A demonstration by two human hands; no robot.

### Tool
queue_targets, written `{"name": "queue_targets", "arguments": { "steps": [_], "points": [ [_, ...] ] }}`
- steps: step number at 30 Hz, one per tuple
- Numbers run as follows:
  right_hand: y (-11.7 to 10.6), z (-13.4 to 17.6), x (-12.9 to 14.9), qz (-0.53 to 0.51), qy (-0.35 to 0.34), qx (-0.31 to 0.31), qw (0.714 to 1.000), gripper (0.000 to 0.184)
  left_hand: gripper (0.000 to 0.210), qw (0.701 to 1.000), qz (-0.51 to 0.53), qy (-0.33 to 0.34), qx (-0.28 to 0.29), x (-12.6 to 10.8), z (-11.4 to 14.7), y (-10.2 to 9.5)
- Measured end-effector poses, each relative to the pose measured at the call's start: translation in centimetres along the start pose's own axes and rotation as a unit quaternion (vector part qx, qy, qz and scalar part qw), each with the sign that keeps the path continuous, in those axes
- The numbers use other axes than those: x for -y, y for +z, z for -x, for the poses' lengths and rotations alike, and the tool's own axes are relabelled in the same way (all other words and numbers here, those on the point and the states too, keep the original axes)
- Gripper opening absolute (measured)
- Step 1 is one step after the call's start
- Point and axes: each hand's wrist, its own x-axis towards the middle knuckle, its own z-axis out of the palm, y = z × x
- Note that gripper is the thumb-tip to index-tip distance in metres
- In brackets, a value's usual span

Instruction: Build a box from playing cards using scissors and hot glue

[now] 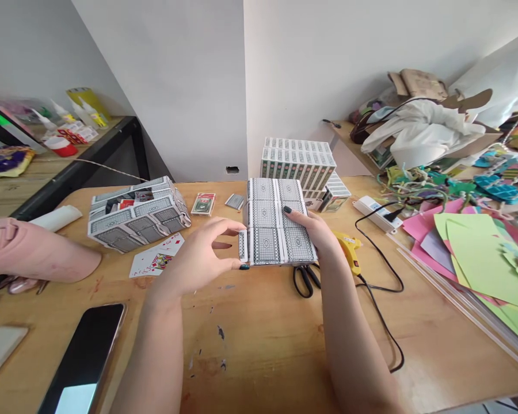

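Note:
My right hand (315, 227) grips the right side of a box-like block covered in playing cards (265, 215), its thumb with dark nail on top. The cards show grey patterned backs in rows with white seams between them. My left hand (202, 247) pinches a playing card (242, 246) by its ends, thumb below and fingers above. That card lies against the block's left edge; whether it is stuck there I cannot tell. Left of my hands stands a card-covered open box (133, 221) with things inside. Loose face-up cards (159, 256) lie before it.
Behind the block rise stacked card packs (300, 164). A single card pack (203, 204) and a small card pile (233, 200) lie nearby. Scissors (304, 282), a yellow glue gun (349, 253) and a power strip (375, 213) are right; a phone (84, 356) lies front left.

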Motion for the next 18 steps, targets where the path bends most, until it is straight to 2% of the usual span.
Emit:
{"name": "queue_targets", "arguments": {
  "steps": [3, 8, 14, 18],
  "points": [
    [0.5, 0.1, -0.2, 0.006, -0.008, -0.011, 1.0, 0.039, 0.047, 0.999, -0.006, -0.036, -0.018, 0.6, 0.0, 0.1],
    [1.4, -0.3, -1.0, -0.001, -0.019, -0.014, 1.0, 0.035, 0.056, 0.996, -0.043, -0.078, 0.022, 0.9, 0.3, 0.7],
    [2.6, -1.6, -2.8, 0.013, 0.018, -0.002, 1.0, 0.032, 0.053, 0.991, -0.082, -0.102, -0.031, 1.5, 2.1, 1.7],
    [3.5, -2.1, -4.1, 0.041, 0.027, 0.007, 0.999, 0.034, 0.052, 0.99, -0.077, -0.112, -0.034, 3.0, 4.0, 2.3]
  ]
}}
